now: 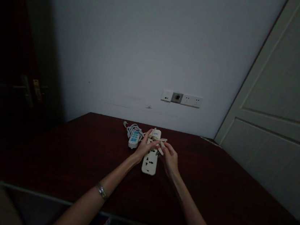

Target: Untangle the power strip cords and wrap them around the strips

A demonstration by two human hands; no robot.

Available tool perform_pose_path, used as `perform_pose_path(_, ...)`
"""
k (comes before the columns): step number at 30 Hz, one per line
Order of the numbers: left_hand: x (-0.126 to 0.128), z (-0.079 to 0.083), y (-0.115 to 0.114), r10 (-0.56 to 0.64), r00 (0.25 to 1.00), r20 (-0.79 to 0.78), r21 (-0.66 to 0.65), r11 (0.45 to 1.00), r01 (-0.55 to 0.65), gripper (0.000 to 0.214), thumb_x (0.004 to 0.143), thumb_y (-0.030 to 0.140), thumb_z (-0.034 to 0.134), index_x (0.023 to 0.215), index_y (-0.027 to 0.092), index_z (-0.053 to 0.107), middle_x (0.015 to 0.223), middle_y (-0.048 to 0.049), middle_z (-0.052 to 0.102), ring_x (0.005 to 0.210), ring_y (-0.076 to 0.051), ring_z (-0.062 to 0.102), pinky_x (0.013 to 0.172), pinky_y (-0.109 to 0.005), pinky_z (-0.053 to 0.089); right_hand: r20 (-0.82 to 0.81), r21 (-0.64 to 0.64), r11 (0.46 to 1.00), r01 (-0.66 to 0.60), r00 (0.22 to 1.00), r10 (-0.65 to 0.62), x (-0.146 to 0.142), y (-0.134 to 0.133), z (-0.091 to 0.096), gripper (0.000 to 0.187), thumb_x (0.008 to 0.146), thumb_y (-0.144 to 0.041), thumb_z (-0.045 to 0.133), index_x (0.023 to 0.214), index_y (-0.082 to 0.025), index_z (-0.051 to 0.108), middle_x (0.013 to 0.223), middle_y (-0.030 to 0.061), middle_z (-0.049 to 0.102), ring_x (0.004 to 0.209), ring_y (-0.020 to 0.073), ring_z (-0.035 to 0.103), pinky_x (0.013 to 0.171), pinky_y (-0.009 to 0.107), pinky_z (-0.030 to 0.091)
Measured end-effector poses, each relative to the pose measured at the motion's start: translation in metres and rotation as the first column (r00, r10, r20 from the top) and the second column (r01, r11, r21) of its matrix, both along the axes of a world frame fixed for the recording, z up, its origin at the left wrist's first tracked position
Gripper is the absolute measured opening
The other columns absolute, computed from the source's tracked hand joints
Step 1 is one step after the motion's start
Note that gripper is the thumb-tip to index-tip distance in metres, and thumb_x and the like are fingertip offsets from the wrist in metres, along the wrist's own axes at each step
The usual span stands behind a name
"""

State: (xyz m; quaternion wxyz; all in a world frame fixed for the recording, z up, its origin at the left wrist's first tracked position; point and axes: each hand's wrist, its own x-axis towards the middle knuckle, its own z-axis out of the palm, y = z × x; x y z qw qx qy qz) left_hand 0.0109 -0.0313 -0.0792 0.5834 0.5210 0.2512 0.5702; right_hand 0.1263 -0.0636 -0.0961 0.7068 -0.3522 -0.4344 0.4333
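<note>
Cord [160, 142] between both hands [158, 153]

Your left hand [144, 146] and right hand [170, 158] cover the middle of the white power strip [149, 163]; the cord [160, 140] they pinch is too small to trace.

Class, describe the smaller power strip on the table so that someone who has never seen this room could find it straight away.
Start at the dark red table below the wall sockets. Two power strips lie near its far edge; the left hand and right hand are at the cord of the long white strip. The small strip lies just left of it, shorter, with blue on its face and its own coiled cord behind.
</note>
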Motion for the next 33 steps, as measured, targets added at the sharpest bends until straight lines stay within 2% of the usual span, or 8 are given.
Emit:
perform_pose_path(5, 0.013, -0.003, 0.007, 0.162, 0.986, 0.034, 0.014, 0.987, -0.163, 0.08, 0.06, 0.031, 0.075, 0.131, 0.021, 0.039, 0.121, -0.0114, 0.052, 0.1, -0.02, 0.056, 0.085, -0.03, 0.044, 0.427, 0.102, 0.993, 0.056, 0.899, -0.094, 0.001, -0.006, 0.011, 0.032, 0.076, -0.042, 0.054, 0.089, -0.014, 0.064, 0.082, 0.0062, 0.067, 0.074, 0.0186, 0.061, 0.067, 0.027, 0.045)
perform_pose_path(7, 0.017, -0.001, 0.012, 0.218, 0.976, 0.027, 0.029, 0.975, -0.218, 0.076, 0.06, 0.033, 0.075, 0.128, 0.019, 0.042, 0.118, -0.0115, 0.054, 0.1, -0.02, 0.056, 0.087, -0.031, 0.043, 0.601, 0.165, 0.975, 0.151, 0.768, -0.221, 0.003, -0.009, 0.02, 0.035, 0.08, -0.042, 0.048, 0.095, -0.015, 0.065, 0.09, 0.0087, 0.067, 0.081, 0.0203, 0.06, 0.072, 0.029, 0.043)
perform_pose_path(10, 0.022, 0.0, 0.019, 0.311, 0.95, 0.023, 0.09, 0.946, -0.312, 0.072, 0.058, 0.033, 0.076, 0.122, 0.017, 0.048, 0.115, -0.0111, 0.057, 0.102, -0.021, 0.055, 0.091, -0.032, 0.04, 0.789, 0.266, 0.925, 0.273, 0.49, -0.371, 0.006, -0.012, 0.033, 0.036, 0.083, -0.038, 0.044, 0.095, -0.014, 0.067, 0.092, 0.0114, 0.067, 0.086, 0.0219, 0.058, 0.076, 0.029, 0.04)
perform_pose_path(13, 0.027, 0.001, 0.026, 0.357, 0.934, 0.025, 0.122, 0.926, -0.357, 0.07, 0.057, 0.032, 0.076, 0.12, 0.016, 0.049, 0.113, -0.0108, 0.058, 0.101, -0.021, 0.056, 0.09, -0.031, 0.04, 0.86, 0.269, 0.919, 0.288, 0.359, -0.364, 0.006, -0.012, 0.042, 0.036, 0.084, -0.035, 0.04, 0.087, -0.012, 0.068, 0.08, 0.0116, 0.067, 0.076, 0.0202, 0.058, 0.067, 0.026, 0.038)
perform_pose_path(15, 0.03, 0.001, 0.032, 0.381, 0.924, 0.014, 0.109, 0.918, -0.381, 0.07, 0.059, 0.033, 0.075, 0.121, 0.016, 0.048, 0.111, -0.0112, 0.059, 0.098, -0.02, 0.057, 0.088, -0.031, 0.042, 0.866, 0.246, 0.92, 0.304, 0.357, -0.35, 0.002, -0.011, 0.044, 0.035, 0.084, -0.034, 0.041, 0.082, -0.012, 0.067, 0.074, 0.0107, 0.066, 0.067, 0.0182, 0.057, 0.061, 0.025, 0.037)
perform_pose_path(22, 0.019, 0.001, 0.059, 0.48, 0.877, -0.036, 0.084, 0.876, -0.475, 0.079, 0.062, 0.034, 0.073, 0.131, 0.018, 0.036, 0.117, -0.0112, 0.056, 0.105, -0.02, 0.054, 0.091, -0.031, 0.04, 0.822, 0.2, 0.936, 0.288, 0.471, -0.321, -0.021, -0.015, 0.035, 0.028, 0.079, -0.031, 0.046, 0.07, -0.013, 0.065, 0.064, 0.0071, 0.063, 0.057, 0.0147, 0.052, 0.054, 0.023, 0.034)
perform_pose_path(27, 0.008, 0.002, 0.063, 0.474, 0.877, -0.079, 0.137, 0.876, -0.462, 0.087, 0.061, 0.03, 0.074, 0.135, 0.019, 0.031, 0.126, -0.0114, 0.05, 0.114, -0.021, 0.048, 0.097, -0.032, 0.034, 0.832, 0.193, 0.935, 0.299, 0.455, -0.317, -0.025, -0.021, 0.035, 0.025, 0.078, -0.029, 0.047, 0.068, -0.013, 0.063, 0.064, 0.007, 0.062, 0.059, 0.015, 0.052, 0.055, 0.024, 0.034)
perform_pose_path(33, 0.011, 0.005, 0.068, 0.396, 0.911, -0.116, 0.156, 0.913, -0.377, 0.085, 0.061, 0.034, 0.074, 0.135, 0.016, 0.035, 0.12, -0.0119, 0.054, 0.109, -0.021, 0.052, 0.095, -0.031, 0.037, 0.844, 0.228, 0.913, 0.338, 0.398, -0.359, -0.021, -0.03, 0.036, 0.026, 0.078, -0.032, 0.048, 0.068, -0.014, 0.064, 0.065, 0.0072, 0.058, 0.061, 0.0165, 0.051, 0.058, 0.026, 0.034)
